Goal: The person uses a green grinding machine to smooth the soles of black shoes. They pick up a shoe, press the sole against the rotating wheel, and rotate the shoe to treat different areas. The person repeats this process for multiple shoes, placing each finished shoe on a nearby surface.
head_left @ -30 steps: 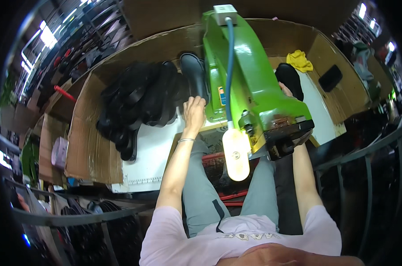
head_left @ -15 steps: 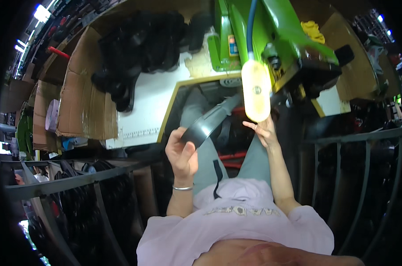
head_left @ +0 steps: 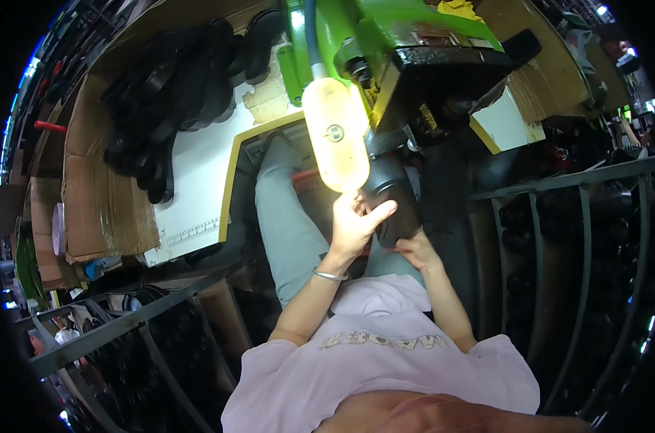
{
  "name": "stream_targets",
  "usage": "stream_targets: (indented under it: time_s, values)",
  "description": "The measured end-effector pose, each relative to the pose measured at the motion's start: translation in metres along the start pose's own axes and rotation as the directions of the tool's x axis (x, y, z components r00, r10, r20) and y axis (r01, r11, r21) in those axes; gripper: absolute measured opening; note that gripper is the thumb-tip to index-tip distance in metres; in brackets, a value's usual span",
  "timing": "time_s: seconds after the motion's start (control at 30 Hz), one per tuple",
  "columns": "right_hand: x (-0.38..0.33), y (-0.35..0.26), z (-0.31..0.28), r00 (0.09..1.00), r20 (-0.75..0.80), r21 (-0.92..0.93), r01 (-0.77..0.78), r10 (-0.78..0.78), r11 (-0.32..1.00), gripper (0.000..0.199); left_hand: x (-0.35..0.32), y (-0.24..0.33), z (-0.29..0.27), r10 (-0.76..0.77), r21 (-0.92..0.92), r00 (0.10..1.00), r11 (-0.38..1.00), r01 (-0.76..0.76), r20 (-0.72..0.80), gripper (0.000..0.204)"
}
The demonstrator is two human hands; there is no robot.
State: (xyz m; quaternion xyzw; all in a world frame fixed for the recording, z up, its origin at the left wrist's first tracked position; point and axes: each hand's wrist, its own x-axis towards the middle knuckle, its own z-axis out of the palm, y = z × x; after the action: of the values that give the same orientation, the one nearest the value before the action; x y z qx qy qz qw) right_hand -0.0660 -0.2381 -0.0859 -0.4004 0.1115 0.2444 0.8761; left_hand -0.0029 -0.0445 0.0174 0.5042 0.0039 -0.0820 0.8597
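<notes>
A black rubber boot piece (head_left: 394, 196) is pressed up under the black head of a green machine (head_left: 414, 43). My left hand (head_left: 356, 224), with a metal bangle on its wrist, grips the piece from the left, thumb across its front. My right hand (head_left: 414, 251) holds its lower edge from beneath. A lit oblong lamp (head_left: 335, 133) hangs from the machine just above my left hand. My grey trouser legs run under the white table (head_left: 197, 173).
A heap of black boot pieces (head_left: 176, 94) lies on the table's left side against cardboard walls (head_left: 100, 195). Metal rack rails (head_left: 544, 187) with dark goods stand to the right and lower left. A yellow rag (head_left: 457, 7) lies behind the machine.
My left hand carried the black piece from my lap up to the machine head. My right hand dropped from the lamp to the piece's lower edge. The view tilted down.
</notes>
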Motion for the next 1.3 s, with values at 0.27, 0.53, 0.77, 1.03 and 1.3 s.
stream_targets:
  time_s: [0.27, 0.53, 0.77, 1.03, 1.3]
  values:
    - [0.002, 0.036, 0.030, 0.978, 0.139, -0.048, -0.153, 0.159, 0.987, 0.047, 0.021, 0.021, 0.013, 0.137, 0.116, 0.988, 0.983, -0.144, 0.066, 0.033]
    - [-0.029, 0.008, -0.009, 0.977, -0.195, 0.141, 0.110, -0.081, 0.984, 0.044, 0.005, 0.004, -0.004, 0.033, 0.158, 0.998, 0.987, -0.025, -0.047, 0.043]
    - [-0.010, -0.121, 0.005, 0.740, -0.408, -0.198, 0.500, -0.535, 0.843, 0.053, 0.010, 0.019, 0.009, 0.137, 0.131, 0.990, 0.983, -0.132, -0.028, 0.039]
    - [0.030, -0.158, 0.046, 0.819, -0.218, -0.198, 0.495, -0.530, 0.846, 0.050, -0.003, 0.041, -0.018, 0.268, 0.156, 0.950, 0.957, -0.244, -0.160, 0.048]
    - [0.025, -0.157, 0.031, 0.758, -0.179, -0.251, 0.581, -0.627, 0.774, 0.052, -0.011, 0.032, -0.033, 0.115, 0.063, 0.992, 0.992, -0.112, -0.042, 0.058]
